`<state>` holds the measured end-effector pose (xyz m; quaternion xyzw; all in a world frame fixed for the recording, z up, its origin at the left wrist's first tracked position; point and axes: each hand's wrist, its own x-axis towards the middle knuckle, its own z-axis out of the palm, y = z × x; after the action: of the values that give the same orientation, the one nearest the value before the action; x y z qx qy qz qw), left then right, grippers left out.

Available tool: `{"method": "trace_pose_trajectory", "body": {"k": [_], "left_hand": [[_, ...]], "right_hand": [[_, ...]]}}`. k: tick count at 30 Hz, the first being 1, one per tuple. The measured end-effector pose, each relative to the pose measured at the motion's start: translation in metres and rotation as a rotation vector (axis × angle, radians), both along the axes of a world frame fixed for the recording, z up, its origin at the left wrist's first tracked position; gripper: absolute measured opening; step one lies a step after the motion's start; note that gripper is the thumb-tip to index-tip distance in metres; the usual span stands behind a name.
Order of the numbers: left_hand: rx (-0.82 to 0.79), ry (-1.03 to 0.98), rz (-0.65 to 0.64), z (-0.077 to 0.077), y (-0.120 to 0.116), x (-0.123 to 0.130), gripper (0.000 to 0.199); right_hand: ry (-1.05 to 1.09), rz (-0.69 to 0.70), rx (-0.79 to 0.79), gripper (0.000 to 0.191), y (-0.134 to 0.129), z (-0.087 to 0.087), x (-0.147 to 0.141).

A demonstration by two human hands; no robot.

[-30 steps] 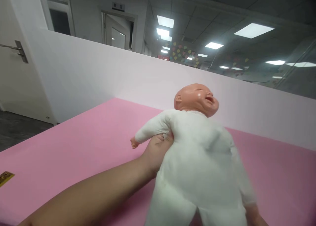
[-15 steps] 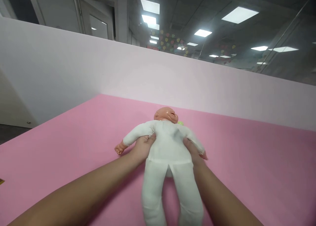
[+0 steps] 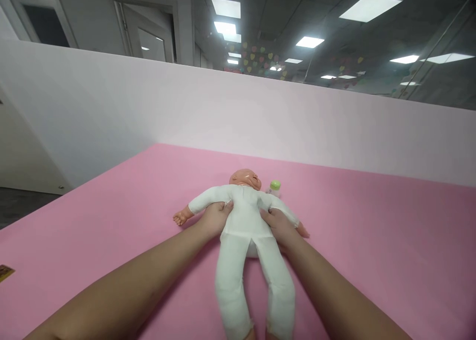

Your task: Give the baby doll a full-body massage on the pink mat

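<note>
A baby doll (image 3: 243,218) with a white cloth body lies face up on the pink tabletop (image 3: 141,206), its head toward the far wall and its legs toward me. My left hand (image 3: 218,217) grips the doll's side under one arm, thumb on the chest. On the opposite side my right hand (image 3: 278,225) holds the torso the same way. The fingers of both hands are partly hidden beneath the body. Beyond the doll's shoulder stands a small bottle (image 3: 274,187) with a green cap, its lower part covered by the doll's arm.
A low white partition (image 3: 260,117) runs along the table's far side and continues at the left. A small yellow-brown label (image 3: 5,272) sits near the left edge. Behind the partition are a door (image 3: 152,35) and lit ceiling panels.
The doll, held in both hands, has moved lower and appears smaller, farther from the camera. More of the green-capped bottle and the doll's lower legs now show. The view has shifted slightly.
</note>
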<state>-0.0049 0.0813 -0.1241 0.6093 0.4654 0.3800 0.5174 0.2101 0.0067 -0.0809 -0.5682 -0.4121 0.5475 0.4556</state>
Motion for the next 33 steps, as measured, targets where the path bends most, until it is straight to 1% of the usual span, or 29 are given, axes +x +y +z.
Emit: {"method": "trace_pose_trajectory", "body": {"k": [2, 5, 7, 9, 11, 13, 16, 19, 21, 23, 25, 27, 30, 33], "left_hand": [[0.003, 0.126, 0.012, 0.001, 0.001, 0.000, 0.060], [0.037, 0.284, -0.008, 0.000, 0.003, -0.001, 0.060], [0.096, 0.397, -0.008, -0.002, 0.005, -0.002, 0.059], [0.179, 0.499, 0.024, -0.002, 0.005, -0.002, 0.056], [0.263, 0.596, 0.072, 0.002, 0.005, -0.003, 0.050], [0.339, 0.728, 0.094, 0.008, 0.004, -0.004, 0.045], [0.436, 0.934, 0.078, 0.018, 0.002, -0.005, 0.042], [0.509, 1.029, 0.065, 0.025, -0.002, -0.006, 0.036], [0.569, 1.046, 0.083, 0.027, -0.004, -0.006, 0.028], [0.632, 1.016, 0.109, 0.027, -0.005, -0.007, 0.022], [0.684, 0.930, 0.128, 0.025, -0.005, -0.007, 0.026], [0.701, 0.812, 0.145, 0.020, -0.003, -0.008, 0.037], [0.599, 0.656, 0.125, 0.013, 0.002, -0.007, 0.054], [0.496, 0.608, 0.057, 0.011, 0.005, -0.007, 0.065]], "right_hand": [[-0.045, -0.002, -0.007, 0.047, 0.002, -0.002, 0.001], [-0.210, -0.020, -0.020, 0.052, 0.005, -0.005, 0.006], [-0.337, -0.034, -0.018, 0.054, 0.007, -0.006, 0.010], [-0.460, -0.051, 0.003, 0.052, 0.008, -0.005, 0.014], [-0.586, -0.060, 0.038, 0.047, 0.009, -0.006, 0.017], [-0.704, -0.050, 0.070, 0.045, 0.010, -0.007, 0.019], [-0.825, -0.026, 0.108, 0.046, 0.010, -0.010, 0.021], [-0.923, -0.008, 0.149, 0.048, 0.009, -0.013, 0.022], [-0.978, 0.018, 0.170, 0.049, 0.006, -0.012, 0.020], [-1.025, 0.065, 0.185, 0.050, 0.003, -0.010, 0.017], [-1.063, 0.127, 0.194, 0.051, -0.001, -0.006, 0.012], [-1.071, 0.188, 0.189, 0.053, -0.005, 0.000, 0.009], [-1.005, 0.273, 0.173, 0.057, -0.008, 0.006, 0.010], [-0.948, 0.287, 0.188, 0.059, -0.007, 0.008, 0.017]]}}
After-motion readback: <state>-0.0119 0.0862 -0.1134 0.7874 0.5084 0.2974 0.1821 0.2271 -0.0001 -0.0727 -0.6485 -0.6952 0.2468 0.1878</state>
